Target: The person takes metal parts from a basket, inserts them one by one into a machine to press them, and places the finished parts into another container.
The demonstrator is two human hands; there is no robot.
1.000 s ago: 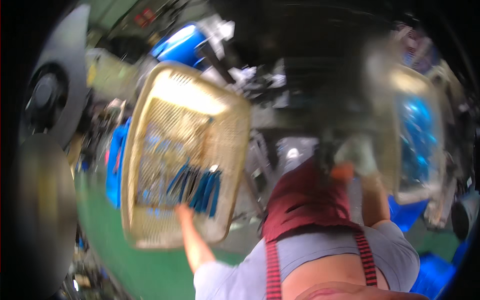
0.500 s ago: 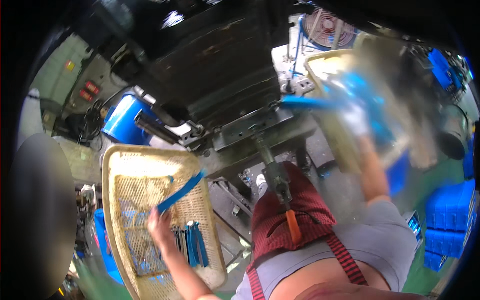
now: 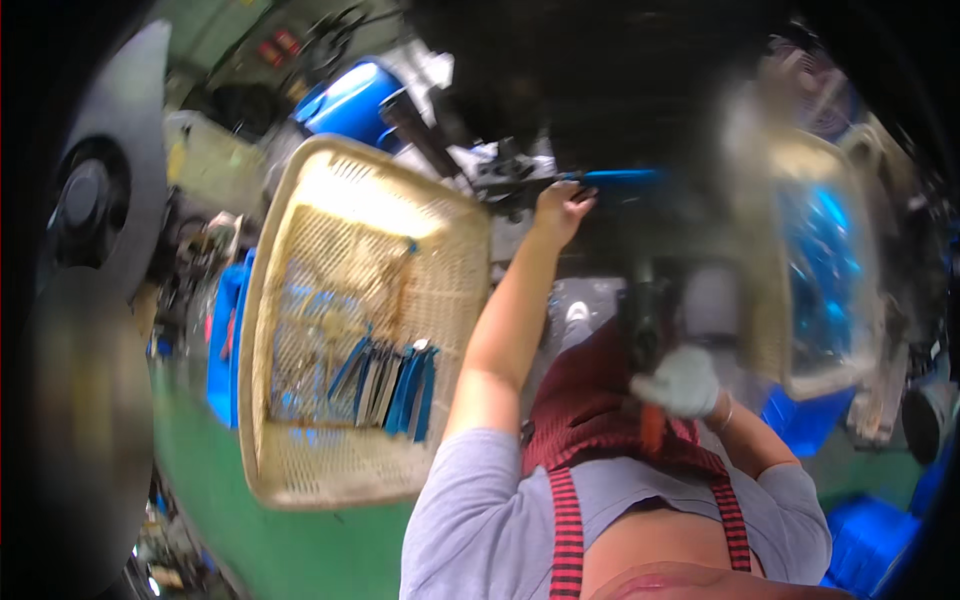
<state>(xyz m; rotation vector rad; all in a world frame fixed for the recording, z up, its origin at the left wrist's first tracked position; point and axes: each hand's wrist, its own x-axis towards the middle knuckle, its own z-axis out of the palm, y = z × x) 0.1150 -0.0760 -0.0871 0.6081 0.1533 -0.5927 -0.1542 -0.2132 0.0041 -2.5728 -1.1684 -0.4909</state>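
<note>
Blue strip, just beyond left hand, rightward, contact unclear

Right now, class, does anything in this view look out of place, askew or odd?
Mildly odd: the right hand wears a pale glove, while the left hand is bare. In the left basket, the blue strips lean unevenly.

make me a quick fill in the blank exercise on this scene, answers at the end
1. The left hand is near the end of a thin, bright ____ strip.
2. The right hand wears a pale ____.
3. The basket holding a row of slim pieces is on the person's ____ side.
4. The floor below that basket is ____.

Missing words: blue; glove; left; green.
</note>
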